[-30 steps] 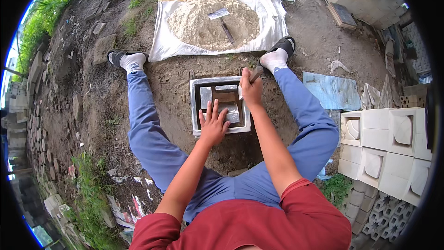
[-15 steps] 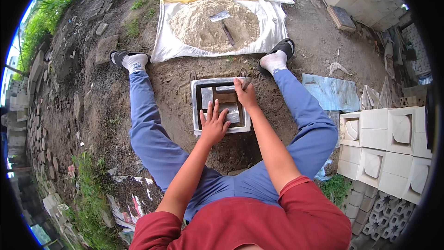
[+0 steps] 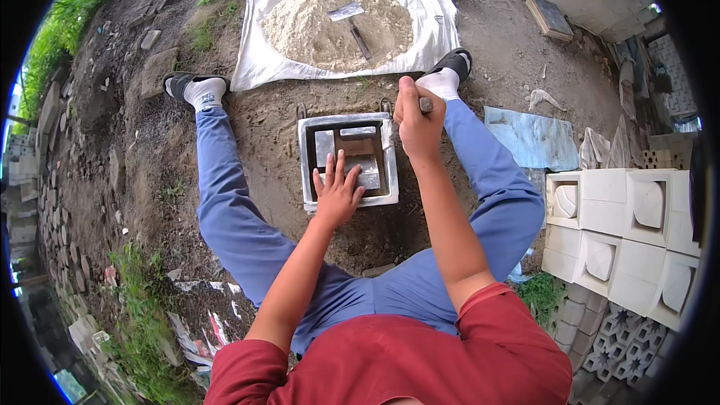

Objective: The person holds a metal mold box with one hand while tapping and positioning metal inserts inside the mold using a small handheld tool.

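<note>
A square grey metal mould (image 3: 305,169) sits on the ground between my legs, with flat metal blocks (image 3: 358,133) and a brown strip inside its frame. My left hand (image 3: 339,191) lies over its near inner part, fingers spread and resting on the metal pieces. Raised beside the mould's far right corner, my right hand (image 3: 417,124) is closed round a short dark rod-like tool (image 3: 426,105). Only the tool's blunt end shows; the rest is hidden in the fist.
Beyond the mould, a white sack (image 3: 247,60) bears a heap of pale powder (image 3: 300,30) with a trowel (image 3: 360,37) on it. Blue sheeting (image 3: 532,139) and stacked pale blocks (image 3: 604,199) stand to the right. Stones and grass lie left.
My right hand has lifted off the mould's far right corner, carrying the tool up and to the right. My left hand stays on the inner pieces. The whole view has shifted slightly.
</note>
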A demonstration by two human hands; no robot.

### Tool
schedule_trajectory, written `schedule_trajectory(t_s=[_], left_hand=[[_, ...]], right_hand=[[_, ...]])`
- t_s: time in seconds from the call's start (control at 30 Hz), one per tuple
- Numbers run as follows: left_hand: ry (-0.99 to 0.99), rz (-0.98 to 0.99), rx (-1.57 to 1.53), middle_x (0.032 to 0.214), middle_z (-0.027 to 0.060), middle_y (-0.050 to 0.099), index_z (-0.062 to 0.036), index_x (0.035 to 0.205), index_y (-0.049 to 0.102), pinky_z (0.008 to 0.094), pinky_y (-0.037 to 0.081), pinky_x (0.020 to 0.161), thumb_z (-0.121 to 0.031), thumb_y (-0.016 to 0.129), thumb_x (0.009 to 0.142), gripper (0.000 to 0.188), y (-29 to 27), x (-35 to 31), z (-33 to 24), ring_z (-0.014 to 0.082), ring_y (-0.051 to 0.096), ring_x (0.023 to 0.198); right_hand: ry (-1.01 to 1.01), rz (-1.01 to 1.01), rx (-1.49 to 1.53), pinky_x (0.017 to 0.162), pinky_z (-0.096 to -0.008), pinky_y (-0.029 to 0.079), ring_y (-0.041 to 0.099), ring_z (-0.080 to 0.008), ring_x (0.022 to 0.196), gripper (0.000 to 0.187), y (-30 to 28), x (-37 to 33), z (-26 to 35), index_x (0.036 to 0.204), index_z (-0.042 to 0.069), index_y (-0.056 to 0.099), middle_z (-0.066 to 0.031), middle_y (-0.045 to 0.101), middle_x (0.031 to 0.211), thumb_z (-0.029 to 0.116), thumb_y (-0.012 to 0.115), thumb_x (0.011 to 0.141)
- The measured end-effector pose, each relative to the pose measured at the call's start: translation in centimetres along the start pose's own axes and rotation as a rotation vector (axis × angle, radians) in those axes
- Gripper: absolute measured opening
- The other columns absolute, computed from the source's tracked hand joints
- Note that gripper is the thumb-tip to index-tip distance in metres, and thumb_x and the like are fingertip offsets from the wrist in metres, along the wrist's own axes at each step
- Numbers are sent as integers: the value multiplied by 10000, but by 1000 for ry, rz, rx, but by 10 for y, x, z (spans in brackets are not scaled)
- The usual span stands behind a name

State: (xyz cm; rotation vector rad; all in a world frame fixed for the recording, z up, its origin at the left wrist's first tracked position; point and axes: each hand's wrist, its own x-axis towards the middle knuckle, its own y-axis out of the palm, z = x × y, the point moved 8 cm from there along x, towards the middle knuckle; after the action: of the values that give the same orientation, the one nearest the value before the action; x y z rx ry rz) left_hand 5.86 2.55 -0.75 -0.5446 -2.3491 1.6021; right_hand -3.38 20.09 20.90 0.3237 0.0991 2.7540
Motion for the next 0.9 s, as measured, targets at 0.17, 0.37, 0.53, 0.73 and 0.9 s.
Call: schedule_trajectory(t_s=[0.17,0.37,0.53,0.73,0.9], left_hand=[[-2,30,-16,1759,143,87,-226,1525,495,685,53,1212,-474,553,1026,561,2,2,0,374,29,1622],[-10,7,6,1757,142,102,-240,1525,493,691,68,1207,-481,553,1024,558,2,-1,4,370,27,1624],[-1,-17,-13,1754,144,118,-234,1507,511,695,82,1204,-479,556,1023,544,-2,3,-1,370,49,1622],[-9,-24,-9,1753,140,127,-233,1502,514,682,75,1209,-472,568,1019,542,-2,-2,2,367,61,1621],[26,-30,-6,1753,147,122,-233,1513,503,676,74,1212,-474,564,1019,553,0,5,-12,367,59,1622]], right_hand=[[57,81,-93,516,-311,310,411,-59,557,488,-4,-19,-45,675,26,529,24,464,579,280,566,1090],[0,57,-260,541,-397,349,453,-150,557,463,-5,-38,-109,704,-4,511,-67,449,580,266,551,1077],[94,16,-28,494,-296,277,363,-55,512,538,-20,-36,-92,621,83,449,49,424,550,299,531,1107],[40,28,19,474,-286,239,314,-38,503,527,-8,-31,7,625,103,408,64,380,557,269,530,1110],[-20,19,-339,496,-396,327,405,-192,488,482,-26,-58,-83,680,-7,501,-133,428,541,262,570,1074]])
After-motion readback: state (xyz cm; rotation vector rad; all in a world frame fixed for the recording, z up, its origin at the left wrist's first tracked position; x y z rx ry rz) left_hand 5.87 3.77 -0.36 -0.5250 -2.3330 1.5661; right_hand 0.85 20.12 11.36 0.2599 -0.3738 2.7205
